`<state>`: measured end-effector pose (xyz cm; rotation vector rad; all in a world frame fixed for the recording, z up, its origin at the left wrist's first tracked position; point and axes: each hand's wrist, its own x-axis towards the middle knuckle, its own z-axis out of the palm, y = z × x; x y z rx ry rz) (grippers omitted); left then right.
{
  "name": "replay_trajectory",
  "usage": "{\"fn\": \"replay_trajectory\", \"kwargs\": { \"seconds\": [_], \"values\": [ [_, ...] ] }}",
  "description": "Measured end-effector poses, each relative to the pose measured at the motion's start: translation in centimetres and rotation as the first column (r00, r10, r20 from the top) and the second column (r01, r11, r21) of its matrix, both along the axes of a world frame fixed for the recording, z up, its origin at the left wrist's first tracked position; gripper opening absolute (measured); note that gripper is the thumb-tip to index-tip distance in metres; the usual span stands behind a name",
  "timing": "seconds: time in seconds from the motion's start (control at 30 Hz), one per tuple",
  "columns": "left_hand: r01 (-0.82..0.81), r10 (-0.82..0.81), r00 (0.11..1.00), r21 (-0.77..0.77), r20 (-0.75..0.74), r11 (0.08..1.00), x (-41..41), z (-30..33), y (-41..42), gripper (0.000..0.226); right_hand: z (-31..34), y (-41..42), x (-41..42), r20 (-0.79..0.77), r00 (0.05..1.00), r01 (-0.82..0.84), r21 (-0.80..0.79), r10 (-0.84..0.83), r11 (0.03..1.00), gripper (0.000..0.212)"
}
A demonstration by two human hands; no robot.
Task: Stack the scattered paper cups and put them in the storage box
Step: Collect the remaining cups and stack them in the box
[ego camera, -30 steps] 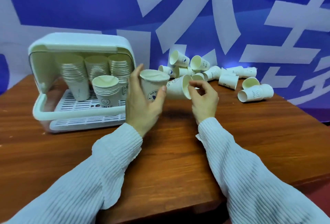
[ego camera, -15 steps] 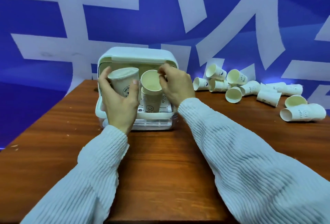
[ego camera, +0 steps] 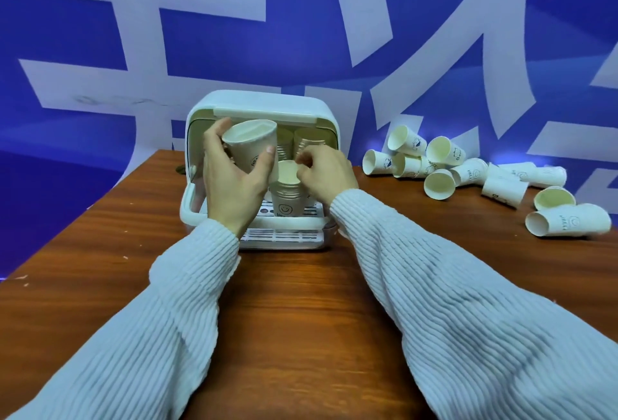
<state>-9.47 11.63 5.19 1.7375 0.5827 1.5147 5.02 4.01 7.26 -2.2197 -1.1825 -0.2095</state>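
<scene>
Paper cups [ego camera: 468,170] litter table [ego camera: 301,302]; hands [ego camera: 234,182] perhaps hide stacks.

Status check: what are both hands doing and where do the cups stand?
Left hand gripping one cup. Right hand at front stack in storage box. Scattered cups remain on table.

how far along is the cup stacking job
Done: several stacks of cream paper cups already stand inside the white plastic storage box. In hand: the left hand holds one cup; the right hand is at the front stack. Left: about ten loose cups on the wooden table.
</scene>
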Motion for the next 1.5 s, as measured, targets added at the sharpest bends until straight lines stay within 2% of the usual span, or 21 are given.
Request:
{"fn": "replay_trajectory", "kwargs": {
  "seconds": [0.1, 0.2, 0.3, 0.37, 0.47, 0.5, 0.57, 0.63, 0.67, 0.73, 0.83, 0.9, 0.97, 1.07, 1.13, 1.33, 1.5],
  "values": [
    [0.013, -0.012, 0.999, 0.042, -0.029, 0.999, 0.6, 0.6, 0.1, 0.068, -1.3, -0.1, 0.2, -0.209, 0.977, 0.003, 0.149, 0.028, 0.989, 0.024],
    [0.021, -0.014, 0.998, 0.100, -0.066, 0.995, 1.5, 1.3, 0.1, 0.067, -2.1, -0.2, 0.1, -0.290, 0.954, 0.007, 0.258, 0.071, 0.966, 0.021],
    [0.029, 0.017, 0.968, 0.178, -0.251, 0.984, 2.6, 1.5, 0.5, 0.065, -2.6, -0.1, -0.1, -0.387, 0.914, 0.015, 0.322, 0.118, 0.947, 0.028],
    [0.080, 0.010, 0.895, 0.182, -0.446, 0.980, 3.2, 0.8, 0.9, 0.068, -2.9, -0.2, -0.1, -0.435, 0.889, 0.028, 0.362, 0.142, 0.932, 0.031],
    [0.086, 0.137, 0.673, 0.261, -0.727, 0.961, 3.4, -1.0, 1.5, 0.076, -3.4, -0.6, 0.0, -0.456, 0.879, 0.060, 0.396, 0.140, 0.916, 0.030],
    [0.094, 0.176, 0.605, 0.289, -0.776, 0.953, 3.4, -1.4, 1.6, 0.081, -3.6, -0.8, 0.0, -0.471, 0.870, 0.066, 0.402, 0.144, 0.913, 0.031],
    [0.124, 0.177, 0.535, 0.284, -0.826, 0.951, 3.5, -1.3, 1.6, 0.090, -3.7, -0.8, 0.0, -0.478, 0.866, 0.066, 0.398, 0.145, 0.915, 0.032],
    [0.141, 0.168, 0.510, 0.274, -0.844, 0.951, 3.6, -1.1, 1.6, 0.093, -3.7, -0.9, -0.1, -0.467, 0.871, 0.053, 0.395, 0.151, 0.917, 0.033],
    [0.138, 0.171, 0.529, 0.284, -0.831, 0.949, 3.5, -1.1, 1.5, 0.090, -3.7, -1.0, -0.2, -0.460, 0.873, 0.046, 0.403, 0.159, 0.914, 0.032],
    [0.094, 0.202, 0.665, 0.349, -0.719, 0.932, 3.1, -1.4, 0.7, 0.078, -3.8, -1.4, -0.2, -0.438, 0.882, 0.033, 0.429, 0.176, 0.903, 0.029],
    [0.004, 0.258, 0.859, 0.509, -0.443, 0.861, 3.1, -1.9, -1.7, 0.056, -4.1, -2.7, 0.2, -0.385, 0.905, 0.021, 0.461, 0.179, 0.887, 0.024],
    [0.019, 0.217, 0.913, 0.568, -0.344, 0.823, 4.1, -1.9, -3.5, 0.045, -4.4, -3.9, 0.8, -0.367, 0.914, 0.026, 0.482, 0.175, 0.876, 0.023],
    [0.113, 0.102, 0.932, 0.543, -0.349, 0.832, 5.5, -1.9, -5.4, 0.034, -4.7, -5.3, 1.7, -0.369, 0.916, 0.047, 0.485, 0.155, 0.873, 0.022],
    [0.269, -0.109, 0.897, 0.335, -0.428, 0.903, 7.9, -2.2, -7.9, 0.030, -5.3, -8.0, 3.7, -0.378, 0.922, 0.112, 0.461, 0.081, 0.880, 0.023],
    [0.328, -0.186, 0.853, 0.223, -0.488, 0.918, 9.6, -2.6, -9.5, 0.032, -5.8, -10.3, 5.3, -0.376, 0.927, 0.162, 0.432, 0.013, 0.887, 0.023],
    [0.471, -0.307, 0.757, 0.155, -0.577, 0.869, 15.1, -4.4, -15.1, 0.032, -7.7, -18.2, 9.9, -0.417, 0.899, 0.305, 0.372, -0.136, 0.877, 0.022],
    [0.611, -0.441, 0.652, 0.082, -0.617, 0.787, 20.3, -5.5, -21.3, 0.033, -8.4, -25.2, 14.3, -0.407, 0.866, 0.445, 0.357, -0.292, 0.821, 0.023]
  ]
}}
